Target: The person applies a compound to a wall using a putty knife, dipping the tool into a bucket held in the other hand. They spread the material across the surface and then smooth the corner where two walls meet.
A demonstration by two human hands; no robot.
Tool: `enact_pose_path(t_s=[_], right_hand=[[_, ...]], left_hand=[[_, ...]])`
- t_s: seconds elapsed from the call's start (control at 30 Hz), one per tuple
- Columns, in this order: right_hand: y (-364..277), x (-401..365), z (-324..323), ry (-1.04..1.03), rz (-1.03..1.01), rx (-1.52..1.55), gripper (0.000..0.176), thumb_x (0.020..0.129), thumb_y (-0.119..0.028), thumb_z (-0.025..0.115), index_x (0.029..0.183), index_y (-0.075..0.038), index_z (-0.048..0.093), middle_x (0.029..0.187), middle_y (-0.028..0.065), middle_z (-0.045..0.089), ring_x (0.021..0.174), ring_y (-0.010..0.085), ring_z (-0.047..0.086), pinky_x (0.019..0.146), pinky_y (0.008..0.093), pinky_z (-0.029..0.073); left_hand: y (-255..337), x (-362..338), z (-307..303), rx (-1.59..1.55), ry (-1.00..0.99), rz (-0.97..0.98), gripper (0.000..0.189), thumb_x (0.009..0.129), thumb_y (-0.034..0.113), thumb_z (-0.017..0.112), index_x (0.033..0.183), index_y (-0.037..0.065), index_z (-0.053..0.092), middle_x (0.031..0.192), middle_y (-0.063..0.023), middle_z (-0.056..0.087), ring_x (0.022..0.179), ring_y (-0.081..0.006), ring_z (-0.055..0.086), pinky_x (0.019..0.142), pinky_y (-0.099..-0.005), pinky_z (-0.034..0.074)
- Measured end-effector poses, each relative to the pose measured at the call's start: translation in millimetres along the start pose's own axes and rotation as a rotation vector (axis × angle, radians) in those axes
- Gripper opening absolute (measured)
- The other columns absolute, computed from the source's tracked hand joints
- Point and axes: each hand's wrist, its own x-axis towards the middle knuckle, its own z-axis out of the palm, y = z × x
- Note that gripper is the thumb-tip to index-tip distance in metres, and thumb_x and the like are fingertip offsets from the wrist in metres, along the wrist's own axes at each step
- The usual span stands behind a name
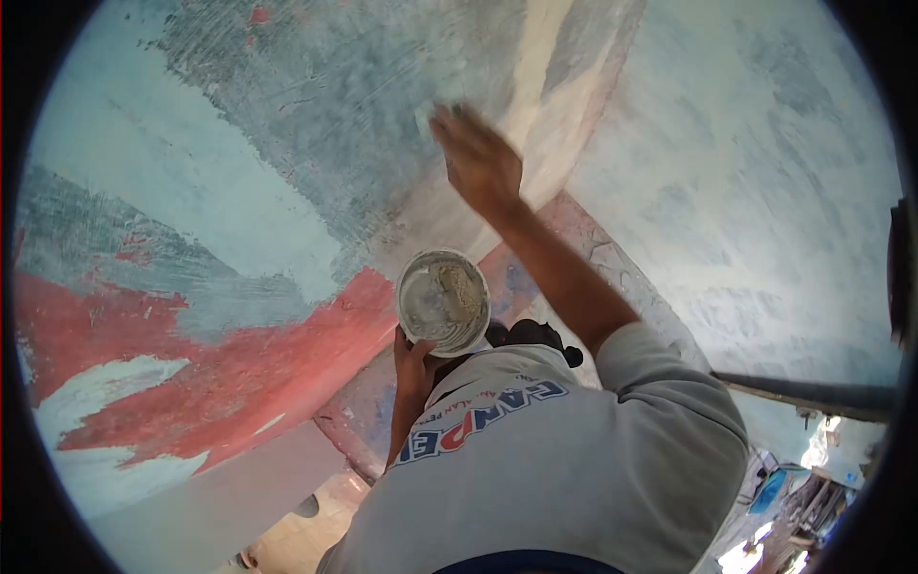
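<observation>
My left hand [416,359] grips a round plastic bucket [405,304] from below and the side, close to my chest. Grey smears coat its inside, and a beige lump of putty-like paste [461,292] lies against one side. My right hand [483,167] is raised against the wall [354,105], smeared by motion, its fingers together and pressed toward the surface. A thin pale edge shows beside the fingertips; what the fingers hold is mostly hidden. Grey-blue scraped patches and pale blue coating cover the wall around this hand.
Red paint [239,383] runs along the lower wall at left. Another pale blue wall [746,172] meets it at a corner on the right. A dark ledge [813,397] juts out at right, with jumbled items [784,497] below it. Light flooring [311,531] shows at bottom left.
</observation>
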Motion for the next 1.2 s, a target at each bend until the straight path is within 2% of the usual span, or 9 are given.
enact_pose_path(t_s=[0.13,0.2,0.47,0.67,0.87,1.0,1.1,1.17,1.2], right_hand=[[15.4,-144.7,23.7,-0.142,0.081,0.001,0.034,0.087,0.0,0.063,0.115,-0.014,0.075,0.126,0.0016,0.072,0.124,0.0252,0.066,0.093,0.0358,0.059],[26.4,-172.0,14.9,-0.571,0.293,0.036,0.04,0.088,0.002,0.061,0.122,-0.015,0.073,0.133,0.0036,0.07,0.128,0.0247,0.064,0.096,0.0369,0.058],[43.7,129.2,-65.9,0.19,-0.116,-0.062,0.053,0.077,0.007,0.065,0.123,-0.019,0.073,0.128,0.0007,0.072,0.118,0.0231,0.069,0.084,0.0342,0.062],[45.3,121.5,-38.8,0.128,-0.2,-0.049,0.051,0.082,0.007,0.063,0.125,-0.017,0.073,0.129,0.0057,0.071,0.123,0.0249,0.067,0.088,0.0334,0.061],[63.5,-123.8,35.7,-0.24,0.128,0.009,0.041,0.09,0.0,0.062,0.128,-0.013,0.072,0.138,0.0073,0.067,0.127,0.0285,0.065,0.098,0.0371,0.057],[72.7,-189.0,24.2,-0.579,0.126,-0.071,0.045,0.089,0.002,0.06,0.128,-0.017,0.071,0.138,0.0076,0.067,0.131,0.0263,0.062,0.101,0.0389,0.056],[71.2,-112.1,-0.3,-0.429,0.28,0.057,0.044,0.09,0.002,0.057,0.127,-0.016,0.071,0.136,0.0062,0.068,0.129,0.0263,0.063,0.102,0.0391,0.056],[62.3,-17.3,-25.8,-0.156,0.128,0.08,0.042,0.09,0.002,0.057,0.126,-0.014,0.071,0.129,0.0104,0.07,0.122,0.0292,0.066,0.1,0.04,0.056],[61.4,29.7,-33.1,-0.024,0.021,0.059,0.042,0.088,0.003,0.058,0.124,-0.014,0.072,0.127,0.0097,0.071,0.117,0.0298,0.068,0.097,0.0399,0.057]], left_hand=[[-3.2,8.3,-35.0,0.048,-0.019,-0.03,0.064,0.083,-0.005,0.055,0.144,0.004,0.038,0.135,-0.0188,0.055,0.114,-0.0367,0.066,0.084,-0.0545,0.066],[2.3,5.6,-37.7,0.07,0.049,-0.006,0.062,0.083,-0.006,0.054,0.142,0.005,0.04,0.132,-0.0182,0.056,0.112,-0.0357,0.067,0.08,-0.0508,0.067],[6.9,11.7,-21.8,0.044,0.037,0.069,0.059,0.083,-0.003,0.052,0.14,0.002,0.039,0.127,-0.0206,0.058,0.105,-0.0357,0.07,0.077,-0.0503,0.068],[-9.6,8.3,-10.7,0.001,0.036,0.089,0.063,0.084,0.0,0.054,0.144,0.004,0.039,0.129,-0.0202,0.059,0.108,-0.0369,0.069,0.081,-0.0516,0.067],[-12.4,-8.0,-10.9,-0.09,0.073,0.105,0.067,0.081,-0.006,0.053,0.145,0.003,0.037,0.13,-0.0213,0.057,0.108,-0.0372,0.069,0.083,-0.0547,0.066],[-14.7,-9.5,-20.8,-0.054,0.119,0.122,0.063,0.082,-0.006,0.053,0.142,0.002,0.039,0.127,-0.0202,0.057,0.108,-0.0381,0.068,0.083,-0.0545,0.067],[-14.5,-0.7,-30.8,-0.035,0.078,0.131,0.061,0.083,-0.006,0.053,0.142,0.002,0.039,0.128,-0.0194,0.056,0.112,-0.0371,0.067,0.082,-0.0531,0.067],[-24.3,-4.7,-26.4,0.221,0.023,0.321,0.061,0.083,-0.006,0.053,0.141,0.004,0.04,0.128,-0.0187,0.055,0.113,-0.0363,0.066,0.081,-0.051,0.067],[-25.7,-9.8,-21.7,0.546,-0.046,0.608,0.049,0.077,-0.011,0.07,0.123,0.001,0.055,0.128,-0.0194,0.053,0.112,-0.035,0.062,0.088,-0.0461,0.058]])
